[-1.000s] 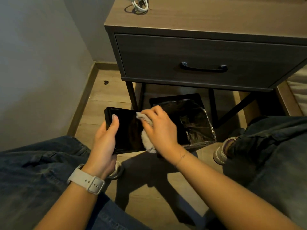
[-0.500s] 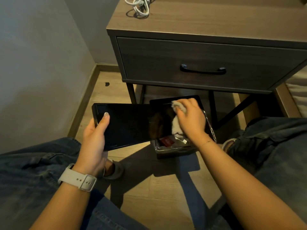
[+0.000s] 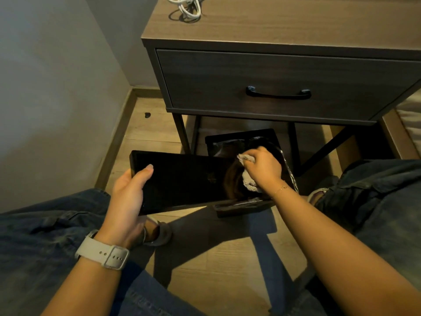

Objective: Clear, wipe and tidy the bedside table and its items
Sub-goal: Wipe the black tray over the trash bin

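Left hand (image 3: 127,197): grips the left short end of the tablet (image 3: 182,185), thumb laid flat on the screen, other fingers hidden beneath; likely braces the slab against the wiping pressure.
Right hand (image 3: 264,169): fingers curled round a crumpled pale cloth (image 3: 249,182), pressing it onto the right part of the screen.
Tablet position: held in the air above the floor, between the knees, below and in front of the bedside table (image 3: 262,26); right end overlaps the bin (image 3: 239,137).
Tablet facing: dark glass turned up toward the camera, probably so smears show.
Long axis: runs left to right, left end slightly farther up the frame.
Bin: black, lined with shiny plastic, standing on the floor under the drawer (image 3: 273,80).
Surface: carries 1 coiled white cable (image 3: 186,8) near its back left corner.
Step in hand: wiping the screen, judged midway; return to the surface not yet done.
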### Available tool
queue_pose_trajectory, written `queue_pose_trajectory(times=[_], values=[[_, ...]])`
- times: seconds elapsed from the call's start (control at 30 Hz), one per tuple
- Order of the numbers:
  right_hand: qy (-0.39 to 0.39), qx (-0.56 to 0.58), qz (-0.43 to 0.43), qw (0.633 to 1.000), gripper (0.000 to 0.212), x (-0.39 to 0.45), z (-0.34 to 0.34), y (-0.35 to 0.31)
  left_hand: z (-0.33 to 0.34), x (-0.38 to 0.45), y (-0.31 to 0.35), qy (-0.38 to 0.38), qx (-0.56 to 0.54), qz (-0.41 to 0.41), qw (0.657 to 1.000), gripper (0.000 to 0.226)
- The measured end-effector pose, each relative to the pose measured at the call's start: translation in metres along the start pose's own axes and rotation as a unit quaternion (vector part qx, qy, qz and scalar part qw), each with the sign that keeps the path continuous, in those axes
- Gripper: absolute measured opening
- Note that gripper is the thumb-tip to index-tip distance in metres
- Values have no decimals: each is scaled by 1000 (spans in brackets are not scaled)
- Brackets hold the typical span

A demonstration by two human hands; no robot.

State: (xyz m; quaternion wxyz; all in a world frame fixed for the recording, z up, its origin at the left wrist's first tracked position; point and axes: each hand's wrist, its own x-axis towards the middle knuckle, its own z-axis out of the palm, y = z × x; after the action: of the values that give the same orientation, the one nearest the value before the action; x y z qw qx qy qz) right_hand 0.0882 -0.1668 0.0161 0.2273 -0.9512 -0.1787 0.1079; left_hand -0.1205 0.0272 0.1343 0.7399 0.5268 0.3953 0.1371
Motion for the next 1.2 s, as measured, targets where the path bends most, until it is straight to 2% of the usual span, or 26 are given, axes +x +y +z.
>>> queue_pose_trajectory(times=[0.1, 0.2, 0.27, 0.33, 0.43, 0.53, 0.6, 0.73, 0.83, 0.93, 1.03, 1.13, 1.2], values=[[14, -37, 52, 998, 24, 0, -2, 13, 0, 0, -3, 12, 5, -8, 1000, 21], [85, 22, -6, 996, 24, 5, -6, -2, 1, 1, -2, 19, -4, -13, 1000, 24], [34, 18, -46, 998, 24, 6, -3, -7, 2, 1, -3, 19, 2, 2, 1000, 18], [-17, -41, -14, 999, 23, 5, 1, 4, 5, -2, -3, 8, 28, 30, 999, 14], [39, -30, 56, 997, 22, 2, -16, 10, 8, -5, -1, -43, 64, 67, 995, 17], [99, 58, 8, 993, 20, -6, -49, -24, 13, -11, 4, -119, 123, 133, 976, 26], [111, 151, -51, 981, 17, -21, -72, -55, 18, -16, 7, -164, 143, 164, 962, 28], [26, 297, -158, 941, 14, -62, -105, -108, 34, -25, 1, -221, 195, 189, 937, 26], [5, 269, -201, 942, 15, -77, -104, -116, 40, -26, -9, -207, 236, 217, 924, 22], [34, 258, -157, 953, 14, -69, -87, -87, 41, -33, -13, -195, 263, 254, 910, 25], [48, 229, -44, 971, 14, -45, -60, -40, 41, -36, -14, -182, 271, 278, 903, 28], [-3, 167, 62, 984, 19, -22, -40, -8, 40, -35, -19, -183, 279, 275, 902, 26], [-28, 87, 97, 991, 20, -12, -38, 2, 38, -34, -20, -190, 289, 285, 894, 21]])
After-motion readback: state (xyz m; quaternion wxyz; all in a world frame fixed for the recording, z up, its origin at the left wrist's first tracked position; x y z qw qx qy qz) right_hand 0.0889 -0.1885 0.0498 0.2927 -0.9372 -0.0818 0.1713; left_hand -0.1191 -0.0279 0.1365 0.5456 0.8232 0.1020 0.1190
